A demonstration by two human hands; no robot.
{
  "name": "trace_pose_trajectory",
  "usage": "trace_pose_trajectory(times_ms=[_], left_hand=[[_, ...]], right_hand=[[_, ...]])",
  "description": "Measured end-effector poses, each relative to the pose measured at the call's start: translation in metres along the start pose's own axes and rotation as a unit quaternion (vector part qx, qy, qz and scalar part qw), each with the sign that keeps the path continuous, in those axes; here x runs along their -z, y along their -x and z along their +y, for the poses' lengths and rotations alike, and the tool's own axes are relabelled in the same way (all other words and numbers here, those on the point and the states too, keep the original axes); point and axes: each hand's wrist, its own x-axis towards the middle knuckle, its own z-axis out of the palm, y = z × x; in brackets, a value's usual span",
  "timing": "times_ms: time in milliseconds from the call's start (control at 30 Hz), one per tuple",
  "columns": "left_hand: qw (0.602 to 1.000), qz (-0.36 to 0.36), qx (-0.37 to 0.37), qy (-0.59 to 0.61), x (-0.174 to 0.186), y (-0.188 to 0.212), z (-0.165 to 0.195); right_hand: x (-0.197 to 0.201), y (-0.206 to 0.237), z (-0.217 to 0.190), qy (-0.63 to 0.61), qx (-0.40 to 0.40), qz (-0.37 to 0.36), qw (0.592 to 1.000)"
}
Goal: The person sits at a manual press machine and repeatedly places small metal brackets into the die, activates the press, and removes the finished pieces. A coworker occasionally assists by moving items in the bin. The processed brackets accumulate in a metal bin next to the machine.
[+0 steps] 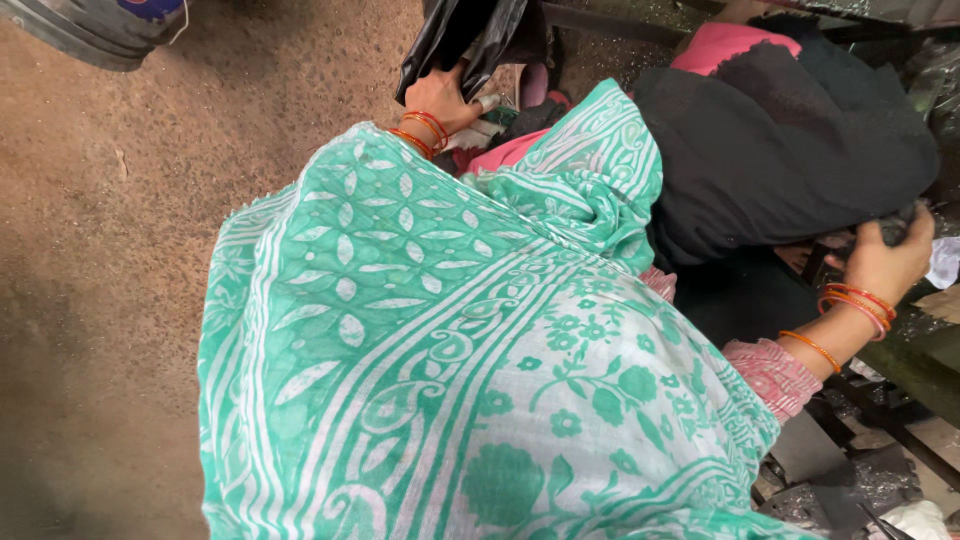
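A green and white patterned shawl covers my body and fills most of the view. My left hand, with orange and red bangles on the wrist, reaches out at the top and grips the edge of a black plastic bag. My right hand, also with bangles and a pink sleeve, is out at the right edge. It is closed around a small dark grey object, mostly hidden by the fingers.
A big heap of black cloth with pink cloth at its top lies between my hands. Brown dirt ground spreads to the left. Dark metal bars and scraps lie at the lower right. A grey sack sits top left.
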Motion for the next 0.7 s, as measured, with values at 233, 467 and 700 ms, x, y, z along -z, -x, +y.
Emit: trace_pose_trajectory(times_ms=[233, 467, 700], left_hand=[[0.999, -0.002, 0.043, 0.001, -0.004, -0.005, -0.005], [0.970, 0.189, -0.117, 0.096, 0.013, 0.011, 0.027], [0.907, 0.229, -0.329, 0.132, 0.043, 0.029, 0.123]], right_hand=[[-0.007, 0.007, -0.023, 0.003, 0.033, 0.012, 0.999], [-0.018, 0.024, -0.039, 0.070, 0.017, 0.118, 0.990], [-0.020, 0.052, -0.019, -0.287, -0.169, 0.069, 0.940]])
